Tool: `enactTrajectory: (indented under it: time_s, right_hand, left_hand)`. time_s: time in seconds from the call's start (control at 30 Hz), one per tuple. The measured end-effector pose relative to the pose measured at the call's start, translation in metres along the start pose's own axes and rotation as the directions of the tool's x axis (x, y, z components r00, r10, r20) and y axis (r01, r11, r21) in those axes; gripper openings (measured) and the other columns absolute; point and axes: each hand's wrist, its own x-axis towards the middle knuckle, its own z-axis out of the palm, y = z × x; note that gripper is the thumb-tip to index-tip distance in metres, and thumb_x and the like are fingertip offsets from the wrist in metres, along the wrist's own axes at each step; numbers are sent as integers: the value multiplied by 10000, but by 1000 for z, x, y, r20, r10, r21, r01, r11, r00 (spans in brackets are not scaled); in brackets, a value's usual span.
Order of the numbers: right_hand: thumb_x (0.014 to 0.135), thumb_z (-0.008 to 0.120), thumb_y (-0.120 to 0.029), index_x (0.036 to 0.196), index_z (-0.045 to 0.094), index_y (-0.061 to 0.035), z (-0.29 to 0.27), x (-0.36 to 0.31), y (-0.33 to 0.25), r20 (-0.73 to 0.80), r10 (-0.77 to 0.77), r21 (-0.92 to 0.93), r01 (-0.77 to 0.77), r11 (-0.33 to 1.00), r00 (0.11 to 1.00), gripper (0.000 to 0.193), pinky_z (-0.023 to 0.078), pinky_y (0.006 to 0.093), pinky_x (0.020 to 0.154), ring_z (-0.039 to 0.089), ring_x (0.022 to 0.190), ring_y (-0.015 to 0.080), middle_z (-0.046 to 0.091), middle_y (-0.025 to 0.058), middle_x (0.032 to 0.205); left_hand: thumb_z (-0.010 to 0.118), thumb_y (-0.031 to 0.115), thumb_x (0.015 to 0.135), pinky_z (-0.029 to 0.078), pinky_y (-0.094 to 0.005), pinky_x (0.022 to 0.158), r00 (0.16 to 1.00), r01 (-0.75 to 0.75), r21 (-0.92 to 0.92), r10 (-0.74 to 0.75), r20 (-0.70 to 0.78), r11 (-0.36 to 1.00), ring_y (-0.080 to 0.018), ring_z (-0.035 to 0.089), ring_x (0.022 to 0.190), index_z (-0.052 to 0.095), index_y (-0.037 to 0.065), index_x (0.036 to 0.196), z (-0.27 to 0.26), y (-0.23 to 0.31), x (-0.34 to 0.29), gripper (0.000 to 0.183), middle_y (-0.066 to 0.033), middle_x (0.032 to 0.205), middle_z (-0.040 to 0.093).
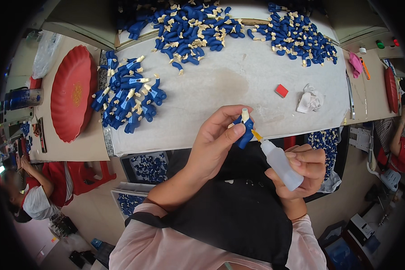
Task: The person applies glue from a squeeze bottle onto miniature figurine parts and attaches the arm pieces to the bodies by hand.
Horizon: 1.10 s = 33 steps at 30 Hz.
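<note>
My left hand (214,140) pinches a small blue figurine body (244,140) with a cream-coloured neck piece, just off the table's near edge. In my right hand (307,170) is a translucent white squeeze bottle (281,166), held tilted. Its narrow amber tip (256,135) points up and left at the figurine's side; whether it touches cannot be made out. A pile of similar blue figurine bodies (128,94) lies at the left of the table. Heaps of small blue arm pieces with cream hands (189,33) lie along the far side, with another heap of arm pieces (297,38) at the far right.
On the white-covered table (202,90) lie a small red block (281,91) and a crumpled white tissue (310,99). A red scalloped tray (74,94) stands left. Bins of blue parts (148,167) sit below the near edge. Another person (42,193) sits at the left.
</note>
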Motion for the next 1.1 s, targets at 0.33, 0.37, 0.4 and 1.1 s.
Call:
enactTrajectory:
  time_s: [0.33,0.37,0.4,1.1]
  right_hand:
    - [608,761,-196,877,445,-53,-3,0,4,-101,-9,17,11,1000,995,439,435,242,547,471,603,128,430,61,795]
    - [616,756,-228,878,437,-53,-2,1,4,-135,1,23,2,1000,991,448,434,241,550,467,602,129,424,61,791]
    - [646,721,-140,871,413,-49,-3,4,7,-144,-22,47,29,998,989,392,438,243,564,464,595,137,434,84,813]
    - [670,671,-162,875,517,-50,73,149,112,187,277,-522,-144,841,942,280,446,347,623,581,699,288,601,120,742]
  left_hand:
    - [531,113,821,372,-215,793,1000,13,-27,-12,26,1000,-78,476,883,459,23,1098,-1,3,1,300,-28,962,518]
    - [530,111,822,373,-215,791,1000,15,-46,-14,28,999,-80,480,880,456,21,1102,-2,4,1,304,-29,951,521]
    - [530,111,822,373,-215,791,1000,6,-45,-5,29,999,-80,480,880,456,21,1102,-2,5,1,304,-29,951,521]
    - [489,106,839,372,-274,842,1000,3,-295,1,15,955,-156,486,922,425,-25,1140,-24,20,0,335,-90,952,513]
